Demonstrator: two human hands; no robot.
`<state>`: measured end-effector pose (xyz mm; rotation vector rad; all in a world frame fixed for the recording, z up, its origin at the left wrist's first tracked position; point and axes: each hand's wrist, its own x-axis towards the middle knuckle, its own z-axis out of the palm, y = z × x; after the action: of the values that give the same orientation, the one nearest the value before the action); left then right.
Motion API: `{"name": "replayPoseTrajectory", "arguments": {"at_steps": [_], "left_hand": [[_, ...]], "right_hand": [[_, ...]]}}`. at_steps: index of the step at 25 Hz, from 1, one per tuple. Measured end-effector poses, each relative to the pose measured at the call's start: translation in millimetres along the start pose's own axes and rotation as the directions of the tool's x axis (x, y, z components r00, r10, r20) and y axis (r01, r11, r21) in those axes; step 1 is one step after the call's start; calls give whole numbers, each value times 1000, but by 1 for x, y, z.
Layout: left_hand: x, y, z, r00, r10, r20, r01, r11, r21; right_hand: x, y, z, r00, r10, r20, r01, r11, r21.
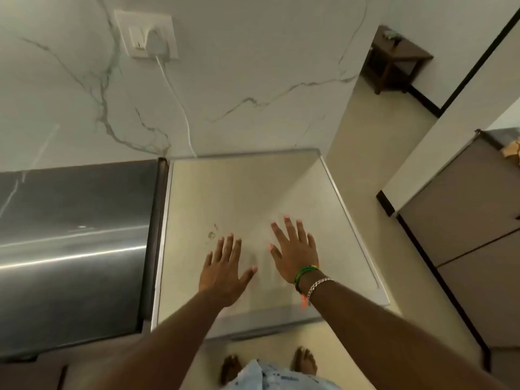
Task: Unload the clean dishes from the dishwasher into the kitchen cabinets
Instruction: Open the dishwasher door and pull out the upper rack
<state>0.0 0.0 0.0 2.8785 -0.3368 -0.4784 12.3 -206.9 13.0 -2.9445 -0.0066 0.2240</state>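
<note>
1. Marble wall [253,66] fills the top of the view, a white plug [153,40] in its socket, the cable [180,108] trailing down
2. Steel tabletop [70,249] lies at my left
3. Just beside it, the pale dishwasher top [225,192] sits below my arms
4. My left hand [222,273] spreads flat over it, grip open, holding nothing
5. My right hand [295,254] likewise, fingers straight, bracelets [309,280] at the wrist; no dishes visible
</note>
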Motion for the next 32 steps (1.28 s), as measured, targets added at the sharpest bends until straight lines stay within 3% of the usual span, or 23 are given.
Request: {"name": "replayPoseTrajectory", "arguments": {"at_steps": [5, 12, 14, 15, 16, 17, 18, 19, 20, 21, 22, 26, 32], "left_hand": [[-18, -5, 37, 995, 18, 98, -25, 998, 63], [-44, 0, 56, 997, 15, 71, -19, 998, 60], [-59, 0, 65, 997, 35, 75, -41, 996, 81], [-66, 0, 69, 996, 43, 77, -49, 995, 87], [-70, 0, 71, 996, 43, 79, -50, 995, 87], [-73, 0, 72, 996, 40, 84, -48, 994, 94], [-72, 0, 71, 995, 34, 96, -44, 994, 96], [-72, 1, 71, 993, 30, 115, -40, 995, 90], [-75, 4, 72, 991, 28, 129, -40, 995, 88], [-78, 7, 76, 993, 29, 118, -40, 995, 93], [-80, 9, 79, 996, 26, 91, -37, 992, 118], [-83, 10, 90, 1000, 17, -9, -15, 978, 207], [-87, 10, 115, 988, 28, -153, 6, 976, 217]], "right_hand": [[-44, 4, 49, 991, 77, 108, -74, 997, -30], [-78, 4, 69, 993, 81, 86, -82, 997, 7], [-101, 0, 77, 994, 97, -41, -93, 992, 88], [-115, -4, 85, 970, 157, -185, -117, 971, 207], [-130, -11, 89, 898, 316, -306, -189, 905, 381], [-141, -18, 93, 772, 558, -304, -297, 740, 604], [-145, -26, 92, 595, 797, -106, -400, 408, 820], [-146, -33, 94, 423, 877, 228, -429, -28, 903], [-149, -39, 96, 356, 794, 492, -385, -355, 852], [-150, -42, 102, 389, 683, 618, -322, -528, 786], [-149, -42, 108, 456, 608, 650, -270, -602, 752], [-150, -37, 122, 660, 448, 603, -223, -650, 727], [-159, -21, 135, 720, 353, 597, -242, -678, 694]]}}
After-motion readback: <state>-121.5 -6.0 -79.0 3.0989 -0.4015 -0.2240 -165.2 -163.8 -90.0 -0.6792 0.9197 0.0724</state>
